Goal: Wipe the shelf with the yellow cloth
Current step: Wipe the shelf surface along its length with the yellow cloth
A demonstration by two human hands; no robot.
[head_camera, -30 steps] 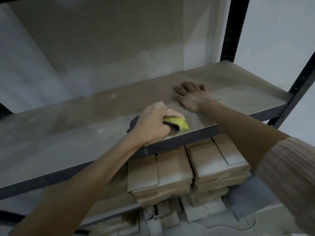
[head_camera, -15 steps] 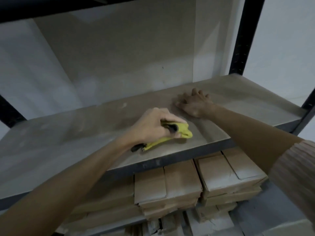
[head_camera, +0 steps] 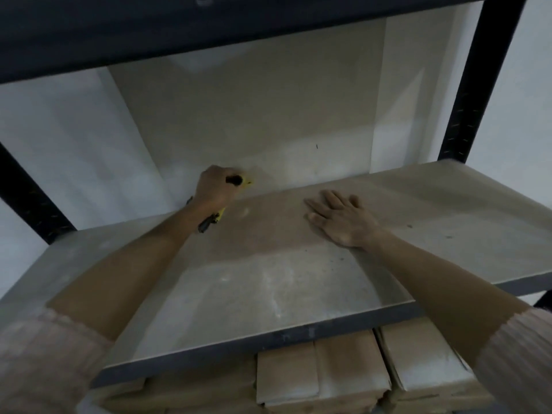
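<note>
Since a moment ago my left hand (head_camera: 216, 186) has run from the front edge to the back of the shelf (head_camera: 268, 282), upper centre of the frame, fist closed on the yellow cloth (head_camera: 220, 213). My right hand (head_camera: 340, 218) lies flat and spread, empty, well apart at centre right. Mostly hidden under the fist, the cloth shows yellow slivers with dark trim, its long axis running toward me, so I'd pull back next.
</note>
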